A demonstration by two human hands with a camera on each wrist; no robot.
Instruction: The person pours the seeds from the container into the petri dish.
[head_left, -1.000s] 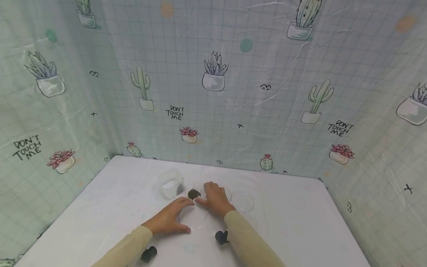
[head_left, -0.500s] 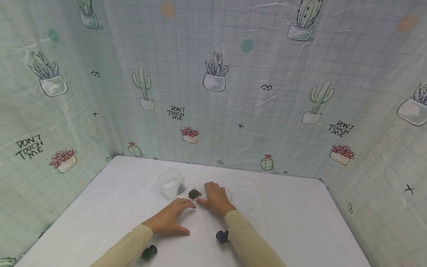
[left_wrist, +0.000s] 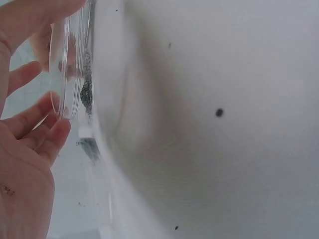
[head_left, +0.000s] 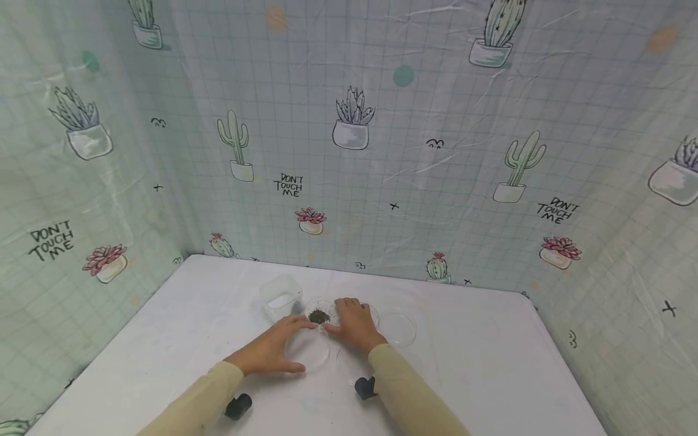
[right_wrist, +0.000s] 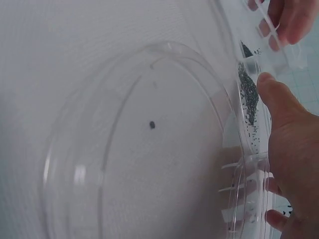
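In the head view my left hand (head_left: 268,348) holds a clear round petri dish (head_left: 308,367) by its edge, thumb at the near side and fingers at the far side. In the left wrist view that clear dish (left_wrist: 58,74) is tilted on edge to the camera, between thumb and fingers. Behind it stands another petri dish with a heap of small dark granules (head_left: 319,316). My right hand (head_left: 357,326) grips that dish's right side, its thumb (right_wrist: 280,94) at the near rim. Its fingertips are partly hidden behind clear plastic in the right wrist view.
A translucent tub (head_left: 279,290) stands at the back left of the granules. More clear dishes lie to the right, one (head_left: 397,329) beyond my right hand and another (head_left: 349,366) beside my right forearm. Stray dark specks (left_wrist: 219,112) dot the white table.
My left hand has shifted slightly left and away from me, carrying the clear petri dish with it. The right hand and the dish with granules have hardly moved.
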